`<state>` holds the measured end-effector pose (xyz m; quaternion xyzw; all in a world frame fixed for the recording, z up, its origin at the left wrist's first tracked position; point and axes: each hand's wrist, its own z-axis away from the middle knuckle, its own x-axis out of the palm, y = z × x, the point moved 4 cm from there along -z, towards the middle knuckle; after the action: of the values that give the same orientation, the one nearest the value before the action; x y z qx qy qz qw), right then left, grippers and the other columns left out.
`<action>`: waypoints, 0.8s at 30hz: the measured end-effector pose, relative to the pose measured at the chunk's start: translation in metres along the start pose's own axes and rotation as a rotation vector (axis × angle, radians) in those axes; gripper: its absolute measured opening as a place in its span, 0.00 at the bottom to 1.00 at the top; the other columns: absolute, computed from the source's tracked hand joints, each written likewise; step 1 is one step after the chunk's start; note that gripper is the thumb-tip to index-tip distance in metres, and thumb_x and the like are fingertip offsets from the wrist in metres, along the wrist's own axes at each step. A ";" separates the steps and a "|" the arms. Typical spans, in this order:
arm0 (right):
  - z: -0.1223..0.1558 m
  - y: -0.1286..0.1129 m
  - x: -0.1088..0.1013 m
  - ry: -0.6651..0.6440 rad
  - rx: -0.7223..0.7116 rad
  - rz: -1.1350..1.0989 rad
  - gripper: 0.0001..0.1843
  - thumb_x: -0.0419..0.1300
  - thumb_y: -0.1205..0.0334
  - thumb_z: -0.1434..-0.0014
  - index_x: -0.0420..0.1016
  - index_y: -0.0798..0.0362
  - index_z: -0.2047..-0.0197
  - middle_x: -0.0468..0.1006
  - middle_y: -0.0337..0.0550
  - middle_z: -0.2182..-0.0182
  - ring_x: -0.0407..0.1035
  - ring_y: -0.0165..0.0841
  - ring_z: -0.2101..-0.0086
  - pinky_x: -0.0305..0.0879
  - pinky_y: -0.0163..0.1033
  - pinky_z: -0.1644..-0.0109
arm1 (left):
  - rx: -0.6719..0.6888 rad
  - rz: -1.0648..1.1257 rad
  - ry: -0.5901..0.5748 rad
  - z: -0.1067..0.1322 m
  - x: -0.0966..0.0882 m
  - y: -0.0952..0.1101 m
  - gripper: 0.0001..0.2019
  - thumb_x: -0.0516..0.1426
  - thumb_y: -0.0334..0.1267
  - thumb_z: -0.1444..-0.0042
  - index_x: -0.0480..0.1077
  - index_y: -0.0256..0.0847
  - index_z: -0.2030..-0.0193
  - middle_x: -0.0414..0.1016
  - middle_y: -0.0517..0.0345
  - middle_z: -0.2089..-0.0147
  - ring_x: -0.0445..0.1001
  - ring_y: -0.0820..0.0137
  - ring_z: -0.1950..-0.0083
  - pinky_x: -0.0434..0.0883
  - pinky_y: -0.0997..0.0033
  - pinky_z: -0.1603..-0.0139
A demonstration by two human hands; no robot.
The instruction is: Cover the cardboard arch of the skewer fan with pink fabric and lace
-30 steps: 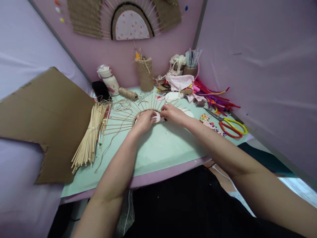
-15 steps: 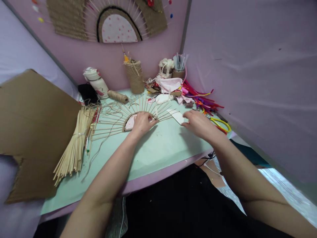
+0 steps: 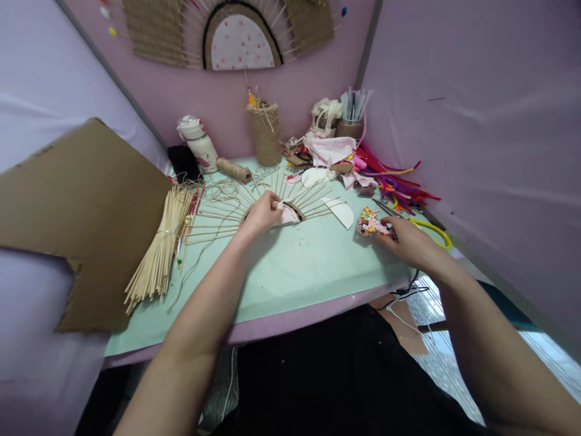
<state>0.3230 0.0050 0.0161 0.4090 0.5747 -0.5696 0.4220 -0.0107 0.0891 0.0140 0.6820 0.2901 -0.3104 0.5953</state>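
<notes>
My left hand (image 3: 264, 212) is closed, its fingers pinching the spotted pink-and-white fabric (image 3: 288, 214) at the centre of a half-round fan of thin sticks (image 3: 218, 226). Part of that half-round centre, with its brown rim, lies hidden under the hand. My right hand (image 3: 411, 242) is wrapped round a glue gun (image 3: 371, 223) with a multicoloured print, held above the table on the right. Between the hands lies a white half-circle piece (image 3: 339, 212), touched by neither.
Left are a stick bundle (image 3: 158, 248) and a large cardboard sheet (image 3: 100, 212). Scissors (image 3: 431, 231) lie near my right hand. Behind stand a bottle (image 3: 197, 142), twine spools (image 3: 264, 136), fabric scraps (image 3: 330, 150) and pipe cleaners (image 3: 403, 181). Black cords (image 3: 411, 290) hang at the front edge.
My right hand has left the white half-circle piece, moved right, and now holds the glue gun. My left hand stays at the half-round centre. The view has shifted slightly.
</notes>
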 end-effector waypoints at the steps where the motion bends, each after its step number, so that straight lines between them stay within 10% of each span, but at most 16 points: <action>1: 0.004 -0.009 -0.003 -0.006 -0.044 -0.108 0.26 0.54 0.50 0.40 0.68 0.56 0.44 0.76 0.55 0.53 0.71 0.43 0.58 0.65 0.43 0.57 | -0.004 0.014 -0.010 0.000 0.000 -0.004 0.15 0.57 0.34 0.49 0.66 0.41 0.53 0.72 0.63 0.68 0.70 0.71 0.68 0.63 0.73 0.68; 9: 0.012 -0.102 0.029 -0.365 -0.124 -0.960 0.12 0.58 0.51 0.43 0.68 0.50 0.64 0.63 0.32 0.80 0.57 0.28 0.79 0.55 0.34 0.75 | 0.005 -0.116 -0.012 0.007 -0.003 -0.011 0.22 0.57 0.36 0.48 0.64 0.42 0.44 0.76 0.59 0.64 0.72 0.68 0.64 0.66 0.71 0.65; 24: -0.014 -0.132 0.064 -0.464 0.053 -1.023 0.23 0.60 0.40 0.46 0.70 0.53 0.65 0.62 0.34 0.81 0.53 0.27 0.81 0.44 0.35 0.79 | -0.041 -0.181 -0.047 0.020 -0.012 0.004 0.25 0.55 0.32 0.44 0.61 0.37 0.38 0.78 0.46 0.54 0.75 0.58 0.50 0.68 0.63 0.51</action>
<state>0.1776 0.0164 -0.0036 -0.0475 0.5773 -0.7910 0.1968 -0.0165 0.0682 0.0234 0.6333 0.3426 -0.3730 0.5852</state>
